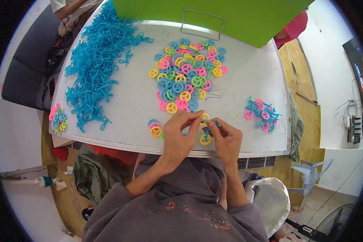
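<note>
Near the table's front edge, my left hand (pixel 179 134) pinches a small yellow plastic wheel (pixel 205 117) between thumb and fingertips. My right hand (pixel 227 141) is closed on a blue plastic piece (pixel 207 132), close against that wheel. At the lower end of the blue piece sits another yellow wheel (pixel 205 139). Whether the upper wheel is fitted onto the blue piece I cannot tell. Beside my left hand lie a few loose wheels (pixel 155 131). Just beyond both hands spreads a big pile of pink, yellow, green and blue wheels (pixel 185 76).
Blue plastic pieces (pixel 94 64) heap along the table's left side. Blue pieces joined with pink wheels (pixel 263 115) lie at the right. More wheels (pixel 58 118) sit at the left edge. A green panel (pixel 213 18) stands at the back. A white-lined bin (pixel 272 203) is below, right.
</note>
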### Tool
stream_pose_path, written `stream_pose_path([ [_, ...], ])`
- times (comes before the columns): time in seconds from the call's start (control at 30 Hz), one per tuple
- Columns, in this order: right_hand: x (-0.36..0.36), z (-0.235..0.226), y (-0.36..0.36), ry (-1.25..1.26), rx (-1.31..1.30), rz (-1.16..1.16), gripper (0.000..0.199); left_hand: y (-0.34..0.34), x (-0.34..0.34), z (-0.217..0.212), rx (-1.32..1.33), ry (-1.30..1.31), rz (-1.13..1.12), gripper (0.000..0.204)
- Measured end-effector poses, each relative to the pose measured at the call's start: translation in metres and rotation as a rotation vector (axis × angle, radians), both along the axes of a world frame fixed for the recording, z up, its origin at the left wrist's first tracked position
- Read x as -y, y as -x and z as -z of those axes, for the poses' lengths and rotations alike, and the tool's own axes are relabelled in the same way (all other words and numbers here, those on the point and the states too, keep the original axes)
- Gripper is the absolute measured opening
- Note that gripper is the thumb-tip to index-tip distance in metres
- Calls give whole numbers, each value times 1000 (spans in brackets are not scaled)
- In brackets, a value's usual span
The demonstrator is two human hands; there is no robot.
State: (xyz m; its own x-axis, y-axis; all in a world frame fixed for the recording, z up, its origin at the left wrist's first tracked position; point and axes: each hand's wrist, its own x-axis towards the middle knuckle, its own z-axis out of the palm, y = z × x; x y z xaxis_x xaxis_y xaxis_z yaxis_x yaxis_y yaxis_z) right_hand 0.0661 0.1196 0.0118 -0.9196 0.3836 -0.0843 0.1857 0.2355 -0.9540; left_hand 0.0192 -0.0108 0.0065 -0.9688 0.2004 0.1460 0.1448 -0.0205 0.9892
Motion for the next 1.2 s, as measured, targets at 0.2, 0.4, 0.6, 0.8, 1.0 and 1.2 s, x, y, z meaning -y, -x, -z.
stream_pose_path([
  [0.2,4,4,-3,-120,-17,56,15,1,3,3,-99,145,-6,15],
  [0.4,-6,10,-3,-339,-325,-67,16,6,2,13,-119,53,30,22],
  [0.6,-7,4,-7,-321,-289,-22,17,4,-1,1,125,-122,159,15],
  [0.8,-10,-3,-7,-422,-401,-46,16,1,0,9,72,-106,189,31],
  [1.0,-68,4,5,-485,-121,83,21,4,6,-22,-242,119,-17,37],
  [1.2,-113,-15,13,-868,14,4,30,40,61,-6,-413,561,-336,25],
])
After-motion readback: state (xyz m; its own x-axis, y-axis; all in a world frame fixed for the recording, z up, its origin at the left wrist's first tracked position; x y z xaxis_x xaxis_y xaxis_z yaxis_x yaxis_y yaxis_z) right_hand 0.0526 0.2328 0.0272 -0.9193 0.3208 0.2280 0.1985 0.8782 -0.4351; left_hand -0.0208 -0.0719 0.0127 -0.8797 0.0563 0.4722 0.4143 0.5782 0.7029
